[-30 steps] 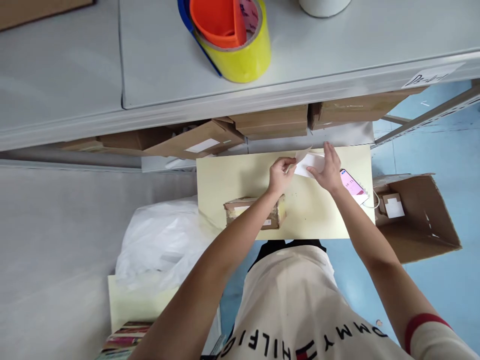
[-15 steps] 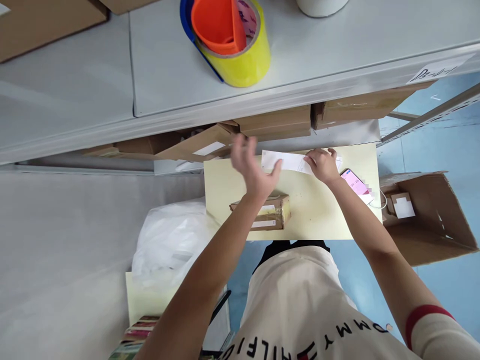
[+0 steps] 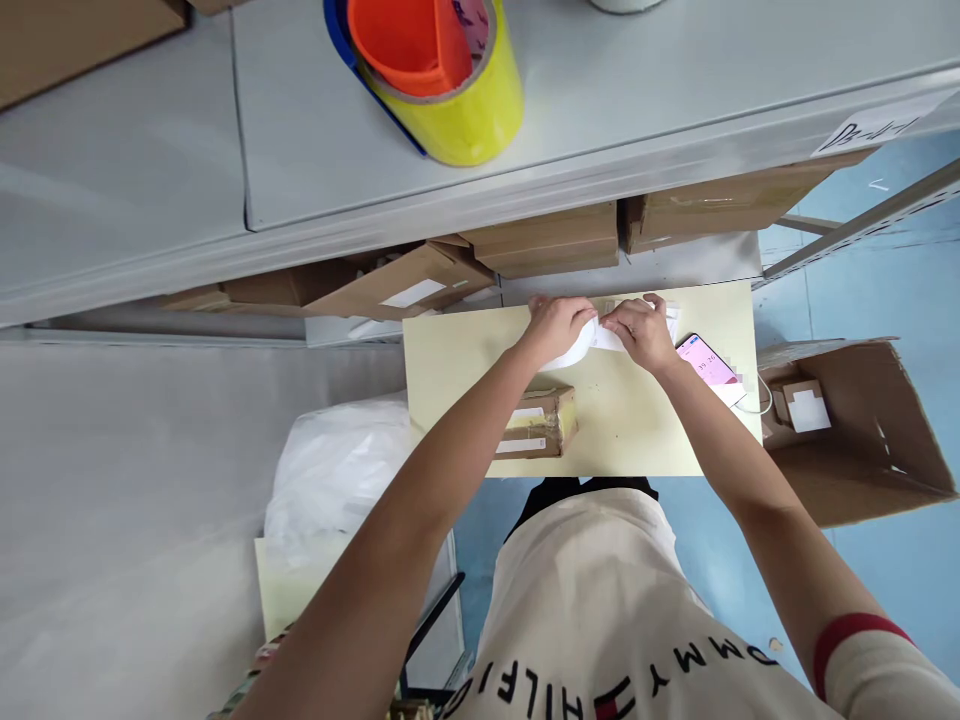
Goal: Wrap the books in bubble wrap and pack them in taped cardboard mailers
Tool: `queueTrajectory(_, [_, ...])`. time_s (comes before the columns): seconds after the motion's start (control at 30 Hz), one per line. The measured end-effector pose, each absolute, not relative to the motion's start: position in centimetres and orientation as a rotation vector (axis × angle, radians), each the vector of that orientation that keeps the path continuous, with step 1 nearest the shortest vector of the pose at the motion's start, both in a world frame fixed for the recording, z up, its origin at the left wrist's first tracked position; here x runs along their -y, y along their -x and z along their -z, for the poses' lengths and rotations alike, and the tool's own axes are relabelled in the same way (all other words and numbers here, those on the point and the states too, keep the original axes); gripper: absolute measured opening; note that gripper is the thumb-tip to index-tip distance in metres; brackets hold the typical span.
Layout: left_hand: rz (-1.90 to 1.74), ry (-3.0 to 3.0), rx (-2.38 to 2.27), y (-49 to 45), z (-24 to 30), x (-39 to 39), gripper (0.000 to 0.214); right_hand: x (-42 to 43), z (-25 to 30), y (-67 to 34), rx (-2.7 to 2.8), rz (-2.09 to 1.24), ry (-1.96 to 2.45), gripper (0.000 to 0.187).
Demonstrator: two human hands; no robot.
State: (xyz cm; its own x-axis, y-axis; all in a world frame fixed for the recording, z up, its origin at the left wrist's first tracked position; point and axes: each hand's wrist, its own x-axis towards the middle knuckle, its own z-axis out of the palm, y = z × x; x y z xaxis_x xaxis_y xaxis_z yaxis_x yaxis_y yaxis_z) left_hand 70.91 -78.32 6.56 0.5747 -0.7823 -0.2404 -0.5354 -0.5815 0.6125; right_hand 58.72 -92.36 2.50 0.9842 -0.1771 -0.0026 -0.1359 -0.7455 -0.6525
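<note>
A white paper label strip (image 3: 574,352) is between my two hands above the pale yellow table (image 3: 634,440), its left part curling down under my left hand. My left hand (image 3: 559,325) pinches the strip near its middle, fingers closed. Right beside it, my right hand (image 3: 637,328) is closed on the strip too, and more white paper shows beyond its fingers. Closer to my body, a small taped cardboard box (image 3: 559,420) with white labels lies on the table, partly behind my left forearm. A phone with a pink screen (image 3: 705,360) lies right of my right hand.
Overhead, a grey shelf (image 3: 600,90) bears a yellow tape roll (image 3: 487,110) with an orange cup (image 3: 401,45) inside. Cardboard boxes (image 3: 555,240) line the table's far side. An open carton (image 3: 885,420) stands at right; a white plastic bag (image 3: 337,470) lies at left.
My left hand, spread open before, has moved right and closed on the paper strip next to my right hand. The strip's left part now bends. The camera view has shifted slightly.
</note>
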Motion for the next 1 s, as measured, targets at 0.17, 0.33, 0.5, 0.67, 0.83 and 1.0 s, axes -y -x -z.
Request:
queueTrajectory(0.17, [0.713, -2.242, 0.986, -71.9, -6.3, 78.0, 0.019, 93.2, -1.9, -58.5, -0.205, 0.002, 2.397, 0.04])
queueTrajectory(0.33, [0.524, -2.307, 0.91, -73.3, -5.8, 76.9, 0.02, 94.5, -1.0, -58.4, -0.299, -0.069, 2.461, 0.053])
queueTrajectory(0.5, [0.444, -2.281, 0.744, -74.1, -6.3, 75.4, 0.018, 94.6, -1.1, -58.3, -0.405, 0.022, 2.586, 0.059])
queueTrajectory(0.67, [0.486, -2.127, 0.577, -72.1, -8.1, 75.3, 0.016, 91.4, -3.0, -58.6, -0.314, 0.193, 2.23, 0.079])
queueTrajectory(0.83, [0.672, -1.863, 0.449, -69.1, -11.1, 73.2, 0.019, 87.4, -5.5, -58.1, -0.351, 0.237, 1.677, 0.068])
queueTrajectory(1.0, [0.814, -1.663, 0.312, -66.2, -12.5, 66.6, 0.043, 84.9, -7.6, -55.9, -0.521, 0.401, 1.47, 0.049])
